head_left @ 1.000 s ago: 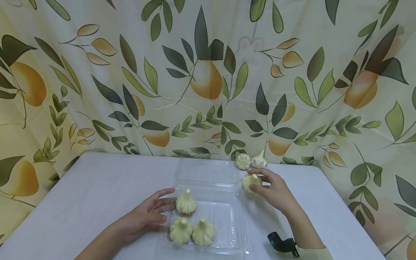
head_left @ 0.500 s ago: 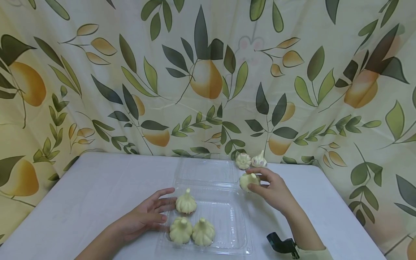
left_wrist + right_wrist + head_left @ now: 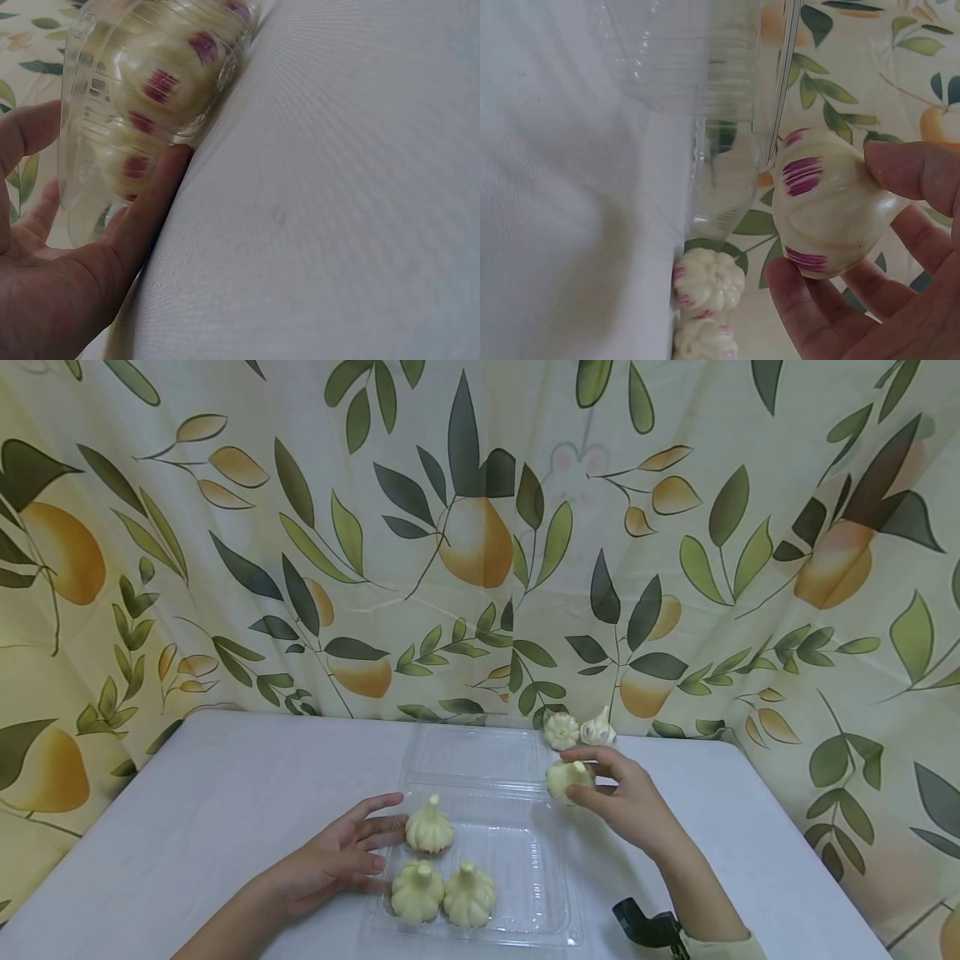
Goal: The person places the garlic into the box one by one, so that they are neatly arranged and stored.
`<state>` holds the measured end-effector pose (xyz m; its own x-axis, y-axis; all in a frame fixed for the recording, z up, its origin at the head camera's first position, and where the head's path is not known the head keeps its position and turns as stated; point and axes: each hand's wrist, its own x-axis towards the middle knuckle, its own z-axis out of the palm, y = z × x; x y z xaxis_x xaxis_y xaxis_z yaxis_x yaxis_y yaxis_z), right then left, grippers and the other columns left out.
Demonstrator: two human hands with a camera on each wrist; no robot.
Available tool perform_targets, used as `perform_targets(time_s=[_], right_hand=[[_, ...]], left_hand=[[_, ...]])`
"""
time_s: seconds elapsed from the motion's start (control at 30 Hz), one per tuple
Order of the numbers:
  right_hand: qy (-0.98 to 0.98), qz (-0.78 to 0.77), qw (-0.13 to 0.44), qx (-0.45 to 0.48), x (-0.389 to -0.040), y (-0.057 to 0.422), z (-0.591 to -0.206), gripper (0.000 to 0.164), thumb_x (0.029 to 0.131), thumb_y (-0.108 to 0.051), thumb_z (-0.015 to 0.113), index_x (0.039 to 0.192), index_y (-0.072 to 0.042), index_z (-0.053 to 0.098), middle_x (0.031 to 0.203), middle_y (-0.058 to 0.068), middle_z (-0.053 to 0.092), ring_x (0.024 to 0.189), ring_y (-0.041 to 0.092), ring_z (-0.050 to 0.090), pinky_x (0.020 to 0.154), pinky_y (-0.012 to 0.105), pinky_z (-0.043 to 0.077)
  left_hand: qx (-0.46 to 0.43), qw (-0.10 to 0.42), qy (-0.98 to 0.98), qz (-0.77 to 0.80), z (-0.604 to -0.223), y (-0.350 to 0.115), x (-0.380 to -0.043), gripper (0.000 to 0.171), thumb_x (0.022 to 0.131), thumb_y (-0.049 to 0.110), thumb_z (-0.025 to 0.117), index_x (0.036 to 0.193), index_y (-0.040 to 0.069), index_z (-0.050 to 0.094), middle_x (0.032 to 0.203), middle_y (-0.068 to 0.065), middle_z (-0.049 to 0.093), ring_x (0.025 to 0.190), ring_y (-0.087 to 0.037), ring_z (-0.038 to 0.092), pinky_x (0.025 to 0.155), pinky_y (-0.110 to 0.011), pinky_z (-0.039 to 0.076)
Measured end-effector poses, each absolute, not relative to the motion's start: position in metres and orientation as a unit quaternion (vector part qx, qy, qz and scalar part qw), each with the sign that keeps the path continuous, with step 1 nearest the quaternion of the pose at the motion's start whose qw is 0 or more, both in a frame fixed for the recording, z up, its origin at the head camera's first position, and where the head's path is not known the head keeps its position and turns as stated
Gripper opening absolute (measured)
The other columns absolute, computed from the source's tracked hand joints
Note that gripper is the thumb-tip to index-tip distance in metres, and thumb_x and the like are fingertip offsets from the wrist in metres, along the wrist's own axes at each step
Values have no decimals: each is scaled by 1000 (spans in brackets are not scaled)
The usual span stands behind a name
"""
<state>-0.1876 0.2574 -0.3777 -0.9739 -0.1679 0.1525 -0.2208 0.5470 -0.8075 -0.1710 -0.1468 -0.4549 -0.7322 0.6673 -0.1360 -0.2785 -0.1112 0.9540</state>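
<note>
My right hand pinches a pale garlic bulb with purple streaks, between thumb and fingers, near the right side of a clear plastic clamshell box. Three garlic bulbs sit in the box's left half: one at the back, one at front left and one beside it. At the box's left wall my left hand spreads its fingers, which touch the plastic; the left wrist view shows a fingertip low against the wall. The box's lid lies folded back, away from me.
Two more garlic bulbs, one on the left and one on the right, stand at the table's back edge. A patterned curtain hangs behind the white table. A black device is by the right forearm.
My right hand has drifted slightly left with the garlic bulb, closer to the box. My left hand and the three bulbs in the box have stayed in place.
</note>
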Motion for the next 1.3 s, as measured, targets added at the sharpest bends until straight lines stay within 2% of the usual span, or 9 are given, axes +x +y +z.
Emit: perform_targets(time_s=[0.2, 0.4, 0.93, 1.3], right_hand=[[-875, 469, 28, 119, -186, 254, -377, 38, 86, -13, 77, 123, -14, 67, 132, 6, 60, 111, 25, 59, 89, 33, 56], [-872, 471, 31, 129, -185, 250, -377, 39, 86, -12, 77, 123, -9, 67, 134, 5, 59, 113, 26, 59, 89, 36, 56], [-872, 466, 30, 144, -182, 241, -375, 35, 86, -12, 77, 120, -15, 69, 134, 6, 61, 118, 26, 58, 85, 27, 55], [-864, 471, 33, 174, -181, 235, -379, 35, 85, -11, 77, 119, -17, 69, 130, 3, 63, 116, 24, 59, 85, 33, 57]], left_hand=[[169, 327, 580, 727, -455, -147, -171, 80, 95, 1, 58, 159, 17, 14, 162, -21, 19, 147, -30, 29, 97, -54, 49], [170, 326, 580, 727, -455, -147, -171, 79, 95, 2, 58, 159, 17, 14, 162, -22, 19, 147, -31, 29, 98, -55, 49], [177, 327, 576, 728, -456, -147, -171, 80, 95, 0, 57, 160, 17, 13, 162, -22, 18, 147, -30, 28, 98, -56, 49], [176, 328, 574, 729, -457, -147, -171, 79, 96, 1, 56, 160, 17, 12, 162, -22, 17, 147, -30, 28, 98, -55, 48]])
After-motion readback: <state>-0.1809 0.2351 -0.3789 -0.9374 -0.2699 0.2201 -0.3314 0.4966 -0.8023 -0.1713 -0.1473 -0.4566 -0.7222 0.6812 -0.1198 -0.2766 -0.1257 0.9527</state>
